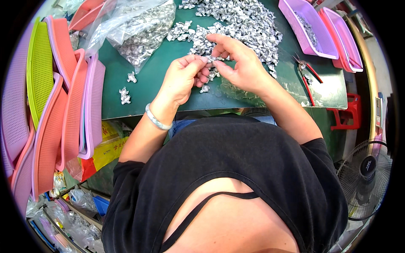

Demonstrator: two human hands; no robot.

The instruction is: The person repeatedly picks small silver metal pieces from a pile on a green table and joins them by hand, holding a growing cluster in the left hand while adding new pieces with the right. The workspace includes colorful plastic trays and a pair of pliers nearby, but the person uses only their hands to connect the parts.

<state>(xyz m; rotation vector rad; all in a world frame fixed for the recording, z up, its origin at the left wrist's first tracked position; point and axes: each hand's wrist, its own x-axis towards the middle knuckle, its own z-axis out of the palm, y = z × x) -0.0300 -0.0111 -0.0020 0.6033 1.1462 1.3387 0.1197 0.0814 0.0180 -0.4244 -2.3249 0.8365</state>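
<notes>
Over the near part of the green table (160,90), my left hand (183,76) pinches a small silver metal figure (209,60) between thumb and fingers. My right hand (240,63) meets it from the other side, thumb and fingers curved around the same piece, index finger raised. Its exact grip is partly hidden. Just beyond both hands spreads a large heap of similar silver figures (240,21). A loose figure (204,89) lies just below my fingers. Two more, a larger figure (125,95) and a smaller one (131,77), lie left of my left hand.
A clear plastic bag (139,40) of silver pieces stands back left. Stacked pink, purple and green baskets (55,114) line the left side. Red-handled pliers (304,78) lie on the right, near a purple basket (314,40). A red stool (348,111) and fan (367,177) stand beyond.
</notes>
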